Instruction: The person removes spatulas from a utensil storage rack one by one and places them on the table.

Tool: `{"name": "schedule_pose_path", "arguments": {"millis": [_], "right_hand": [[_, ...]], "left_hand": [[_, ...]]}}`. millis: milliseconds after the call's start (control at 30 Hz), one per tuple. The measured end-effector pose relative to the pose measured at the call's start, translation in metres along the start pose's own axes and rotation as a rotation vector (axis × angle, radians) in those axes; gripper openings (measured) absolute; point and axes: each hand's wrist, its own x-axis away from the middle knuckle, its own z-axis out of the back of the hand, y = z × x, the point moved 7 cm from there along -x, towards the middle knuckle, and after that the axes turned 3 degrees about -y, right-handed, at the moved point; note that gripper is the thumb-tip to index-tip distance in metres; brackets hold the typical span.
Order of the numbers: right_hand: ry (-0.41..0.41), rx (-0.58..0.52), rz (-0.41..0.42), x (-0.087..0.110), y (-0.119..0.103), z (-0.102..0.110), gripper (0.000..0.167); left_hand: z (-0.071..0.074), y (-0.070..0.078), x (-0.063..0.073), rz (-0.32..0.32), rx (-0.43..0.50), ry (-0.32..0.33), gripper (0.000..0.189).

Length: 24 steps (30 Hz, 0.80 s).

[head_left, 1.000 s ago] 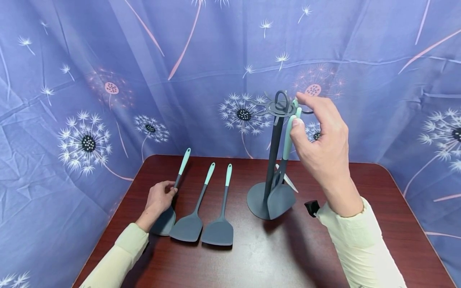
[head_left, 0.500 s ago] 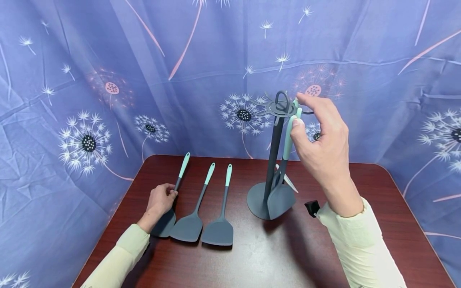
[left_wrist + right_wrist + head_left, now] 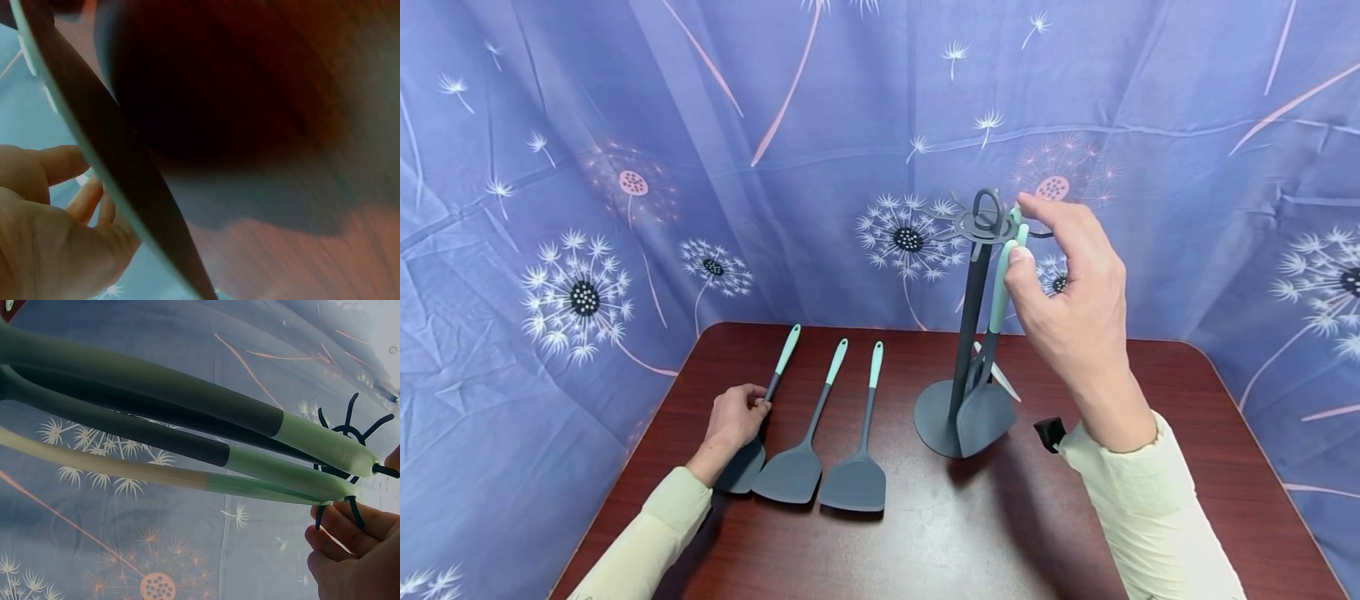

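Note:
My left hand [image 3: 735,417] holds the leftmost spatula [image 3: 785,350] by its grey shaft, and part of the blade lies behind the hand. In the left wrist view the spatula's blade [image 3: 125,150] looms edge-on before the fingers. My right hand [image 3: 1071,292] is raised at the top of a grey utensil stand [image 3: 973,325], its thumb on the handle end of a hanging spatula [image 3: 988,417]. From the right wrist, that front spatula's mint handle [image 3: 325,447] hangs on a hook beside another mint-handled utensil [image 3: 287,474] and a cream-shafted one [image 3: 156,473]; my fingers reach round their hook ends.
Two more grey spatulas with mint handles, the middle one [image 3: 790,475] and the right one [image 3: 854,483], lie side by side on the dark red table [image 3: 910,550]. The stand's round base [image 3: 932,421] sits right of them. A patterned blue curtain [image 3: 820,250] hangs behind the table.
The leftmost spatula has slid slightly toward me, and its handle end has swung a little to the right. My right hand and the stand keep their places.

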Motion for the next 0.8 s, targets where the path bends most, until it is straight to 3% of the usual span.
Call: {"name": "schedule_pose_path", "arguments": {"millis": [800], "right_hand": [[-0.006,-0.006,-0.002,-0.0005,-0.0009,0.0008,0.048]], "left_hand": [[-0.0029,0.0001,0.0044,0.016,-0.02,0.002,0.02]]}}
